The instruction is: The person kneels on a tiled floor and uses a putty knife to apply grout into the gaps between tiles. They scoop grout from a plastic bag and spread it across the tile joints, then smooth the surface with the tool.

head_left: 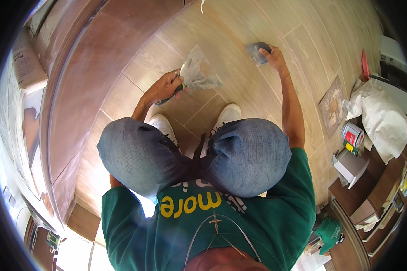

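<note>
My left hand (166, 86) is closed round the dark handle of a wide putty knife (201, 71). Its broad, pale-smeared blade is held low over the wood-look tile floor (167, 56). Farther ahead and to the right, my right hand (275, 59) grips a small dark flat scraper (255, 52) with a rounded upper edge and a greyish lower part. That scraper appears to rest against the floor; its exact kind is hard to make out. Both hands reach past my bent knees in blue jeans, with my white shoes (230, 113) between them.
To the right lie a square stained board (332, 106), a white sack (380, 118) and a paint can (352, 134). Brown shelving (371, 203) stands at the lower right. Along the left runs a curved-looking brown panel (88, 67), with a cardboard box (28, 67) beyond it.
</note>
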